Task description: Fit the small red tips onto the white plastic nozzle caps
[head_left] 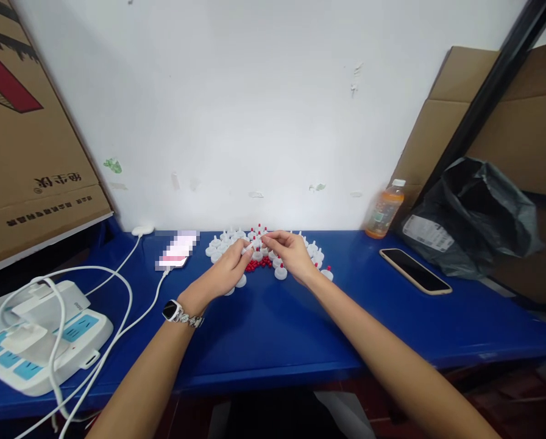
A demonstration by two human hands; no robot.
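Note:
Both hands meet over a cluster of small white plastic caps (221,242) near the back of the blue table (273,329). My left hand (227,272), with a watch on its wrist, pinches a white cap (249,246) at its fingertips. My right hand (290,254) pinches the same piece, or a small part on it, from the other side. A heap of tiny red pieces (258,264) lies on the table just under the fingers. More white caps, some with red tips (326,274), lie to the right of my right hand.
A phone on a white charging cable (178,251) lies left of the caps, a second phone (414,271) to the right. A white power strip (39,335) sits front left. An orange drink bottle (385,208) and a black plastic bag (478,213) stand back right; cardboard boxes flank the table.

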